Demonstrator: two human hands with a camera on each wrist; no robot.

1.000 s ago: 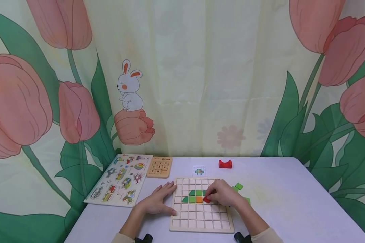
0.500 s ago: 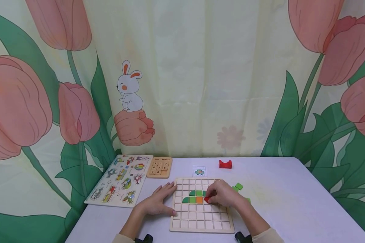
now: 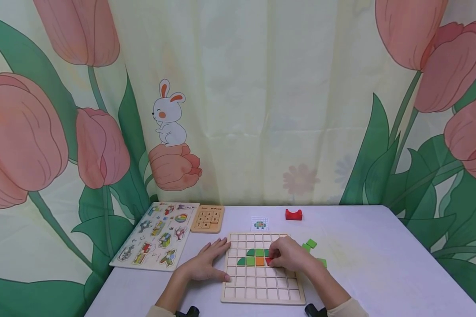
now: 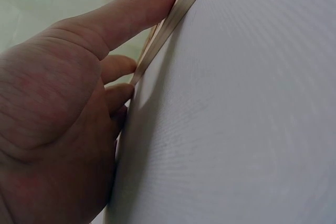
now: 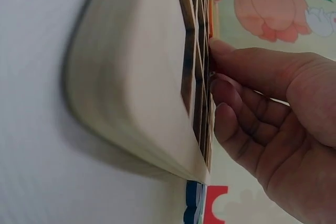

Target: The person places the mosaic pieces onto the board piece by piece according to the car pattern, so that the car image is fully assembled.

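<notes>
A person sits at a white table (image 3: 373, 264) with a wooden grid board (image 3: 262, 281) lying flat in front of them. The right hand (image 3: 291, 255) rests on the right part of the board. Its fingers are bent and their tips press down on a small red piece (image 3: 268, 261) that sits in one square of the grid. The red piece is just right of an orange piece (image 3: 259, 260), and both touch a row of green pieces (image 3: 254, 252). From the right wrist view the bent fingers (image 5: 236, 103) touch the top of the board.

The left hand (image 3: 206, 262) lies flat on the table at the left edge of the board. Its fingers are straight and spread, and they touch the board's side. It holds nothing.

Some loose green pieces (image 3: 311, 243) lie on the table just right of the board. A red arch block (image 3: 293, 214) stands far back. A small picture card (image 3: 259, 223) lies just behind the board. On the left are a number puzzle (image 3: 208, 218) and a picture puzzle board (image 3: 156, 233).
</notes>
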